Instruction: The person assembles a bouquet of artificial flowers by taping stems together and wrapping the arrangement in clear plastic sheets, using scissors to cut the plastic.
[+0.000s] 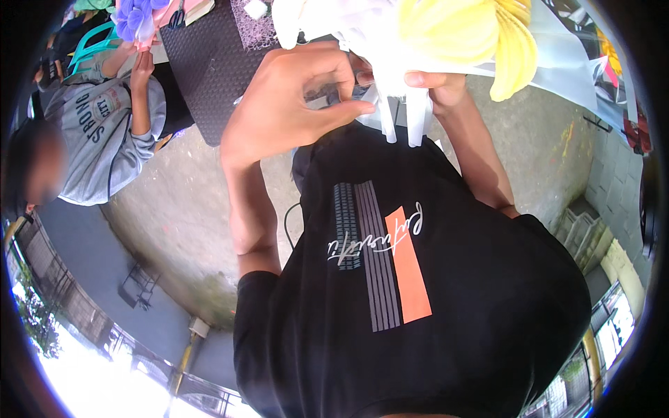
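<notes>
At the top of the head view is a bouquet with a large fuzzy yellow flower (512, 49) and pale, overexposed blooms beside it. White paper-like stem ends (416, 118) hang below the flowers. My right hand (446, 87) grips the bouquet at these stems from the right, its thumb across the front. On the left side of the stems, my left hand (289, 94) is bent with thumb and fingers curled toward each other. Something clear and shiny shows near its fingertips, too indistinct to name. Glare hides part of the bouquet.
A dark textured table (209, 76) carries purple mesh (256, 28) and scissors (176, 17). At the left, a person in a grey sweatshirt (104, 139) holds purple flowers (136, 17). Behind them stands a green chair (94, 45). Pale translucent wrapping (564, 73) spreads at right.
</notes>
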